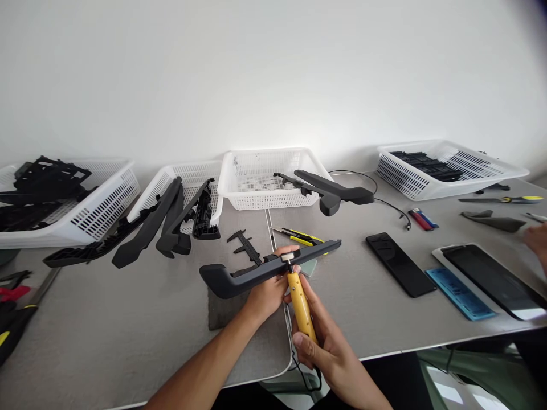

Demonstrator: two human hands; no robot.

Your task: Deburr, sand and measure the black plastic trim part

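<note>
My left hand grips a long dark grey plastic trim piece from beneath, with its fingers partly behind it. The piece runs from a wide, bent end at left to a narrow end at right. In my right hand is a yellow corded hand tool, whose small white head meets the trim piece near its middle. From the tool's lower end a black cord hangs below the table edge. Under my left hand lies a dark grey pad. A black caliper and a yellow utility knife lie just beyond.
White baskets stand along the wall; the middle basket and left basket hold dark parts. More trim pieces lean out at left. A black phone, blue case and lighters lie right. Another person's hand shows at the right edge.
</note>
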